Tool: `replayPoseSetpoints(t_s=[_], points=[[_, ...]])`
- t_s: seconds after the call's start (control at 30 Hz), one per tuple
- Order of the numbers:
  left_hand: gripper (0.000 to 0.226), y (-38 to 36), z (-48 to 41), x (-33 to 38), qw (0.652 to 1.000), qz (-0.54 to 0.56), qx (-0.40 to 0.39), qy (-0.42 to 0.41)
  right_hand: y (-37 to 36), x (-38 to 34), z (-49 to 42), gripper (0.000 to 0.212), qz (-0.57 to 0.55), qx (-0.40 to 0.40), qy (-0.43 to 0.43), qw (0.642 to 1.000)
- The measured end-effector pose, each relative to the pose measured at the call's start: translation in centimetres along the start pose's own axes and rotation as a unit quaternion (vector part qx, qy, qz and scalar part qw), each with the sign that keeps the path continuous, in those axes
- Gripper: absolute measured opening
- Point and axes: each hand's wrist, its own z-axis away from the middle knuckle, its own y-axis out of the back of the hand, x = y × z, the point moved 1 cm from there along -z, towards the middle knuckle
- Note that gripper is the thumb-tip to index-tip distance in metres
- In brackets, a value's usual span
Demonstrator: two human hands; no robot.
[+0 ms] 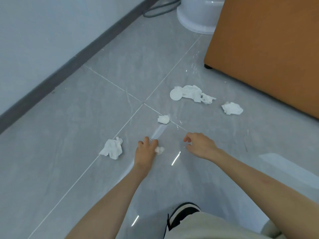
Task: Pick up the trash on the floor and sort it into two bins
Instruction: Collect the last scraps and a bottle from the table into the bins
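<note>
the small tissue wad (pixel 159 150) sits gripped in our curled left hand (pixel 146 149), low over the grey floor (pixel 69 135), a pale strip (pixel 158 131) jutting beyond it. our right hand (pixel 200 145) hangs loosely curled, holding nothing. crumpled tissues (pixel 113 149) lie nearby.

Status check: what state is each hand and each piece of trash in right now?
Left hand: pinching small wad, fingertips on clear strip.
Right hand: loosely curled, holding nothing.
Left tissue: crumpled, on floor.
Middle tissue: crumpled, on floor.
Right tissue: crumpled, on floor.
Tissue pile: on floor beside round pad, untouched.
</note>
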Motion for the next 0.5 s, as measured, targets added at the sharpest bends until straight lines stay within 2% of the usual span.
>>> replayPoseSetpoints(t_s=[0.1,0.2,0.27,0.33,0.4,0.5], points=[[0.045,0.1,-0.2,-0.6,0.999,-0.019,-0.027,-0.028,0.2,0.1,0.0,0.031,-0.006,0.015,0.001,1.0],[0.031,1.7,-0.7,-1.5,0.999,0.036,-0.006,-0.01,0.3,-0.2,-0.1,0.03,-0.017,0.029,0.012,0.999],[0.022,3.0,-0.5,-2.5,0.991,0.122,0.04,0.023,0.3,-0.7,0.0,0.029,-0.021,0.035,0.024,0.999],[0.015,4.1,0.0,-4.1,0.968,0.203,0.107,0.098,0.4,-1.1,-0.1,0.03,-0.03,0.048,0.03,0.998],[0.015,4.9,0.7,-6.4,0.951,0.214,0.145,0.168,0.2,-2.0,-0.3,0.032,-0.035,0.063,0.044,0.996],[0.02,3.9,1.5,-10.2,0.959,0.183,0.118,0.182,-0.2,-3.4,-1.0,0.04,-0.021,0.065,0.079,0.995]])
